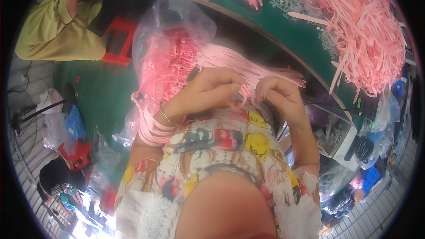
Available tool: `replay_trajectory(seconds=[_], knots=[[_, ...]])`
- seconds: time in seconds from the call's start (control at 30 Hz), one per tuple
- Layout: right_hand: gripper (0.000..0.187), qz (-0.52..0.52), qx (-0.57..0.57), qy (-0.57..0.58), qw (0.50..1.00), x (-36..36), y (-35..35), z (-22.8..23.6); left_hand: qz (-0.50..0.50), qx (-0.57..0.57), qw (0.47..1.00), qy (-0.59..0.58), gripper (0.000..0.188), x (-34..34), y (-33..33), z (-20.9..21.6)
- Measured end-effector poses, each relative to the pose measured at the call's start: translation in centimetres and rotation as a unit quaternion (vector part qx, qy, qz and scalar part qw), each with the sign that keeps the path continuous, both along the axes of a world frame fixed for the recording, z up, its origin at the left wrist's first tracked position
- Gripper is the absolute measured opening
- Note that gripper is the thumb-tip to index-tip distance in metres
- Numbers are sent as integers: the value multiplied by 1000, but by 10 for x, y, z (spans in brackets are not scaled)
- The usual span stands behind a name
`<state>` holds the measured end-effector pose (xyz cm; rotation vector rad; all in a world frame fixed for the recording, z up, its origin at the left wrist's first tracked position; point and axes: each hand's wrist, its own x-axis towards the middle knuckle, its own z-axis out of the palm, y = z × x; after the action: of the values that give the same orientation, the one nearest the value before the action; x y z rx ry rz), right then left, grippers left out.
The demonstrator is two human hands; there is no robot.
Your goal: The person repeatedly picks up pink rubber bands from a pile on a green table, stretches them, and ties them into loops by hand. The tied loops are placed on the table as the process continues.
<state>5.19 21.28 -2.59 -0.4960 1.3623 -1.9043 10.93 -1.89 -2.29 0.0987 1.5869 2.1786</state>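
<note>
My left hand (210,89) pinches a narrow pink strap (243,94) in front of my chest. The strap bends into a small loop beside the fingertips. Close by on the right, my right hand (280,93) has its fingers curled and pressed together at the strap's other end; the exact grip is partly hidden. Several pink straps (152,130) hang around my left forearm, near a metal bangle (165,113). Just beyond my hands, a flat bundle of pale pink straps (234,62) lies across my lap.
A clear plastic bag (148,31) of pink straps stands beyond my left hand. The green table (283,31) curves ahead, bearing a large pink strap heap (363,31) and small clear pieces (294,0). Another person (62,31) sits far left near a red stool (119,40).
</note>
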Motion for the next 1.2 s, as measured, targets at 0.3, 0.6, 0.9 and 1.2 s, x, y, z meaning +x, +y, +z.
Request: replay_trajectory(seconds=[0.3, 0.6, 0.9, 1.2], knots=[[17, 13, 145, -110, 983, 0, -13, 1, 11, -57, 998, -4, 18, 2, -11, 5], [19, 51, 168, -128, 976, -12, -10, 0, 12, -21, 996, -80, 18, -2, -11, 12], [18, 71, 144, -134, 978, -16, -9, -8, -18, 13, 995, -95, 17, -3, -6, 7], [12, -96, 193, 381, 899, -1, -30, 10, 11, -91, 995, -37, 17, -5, 2, 6]])
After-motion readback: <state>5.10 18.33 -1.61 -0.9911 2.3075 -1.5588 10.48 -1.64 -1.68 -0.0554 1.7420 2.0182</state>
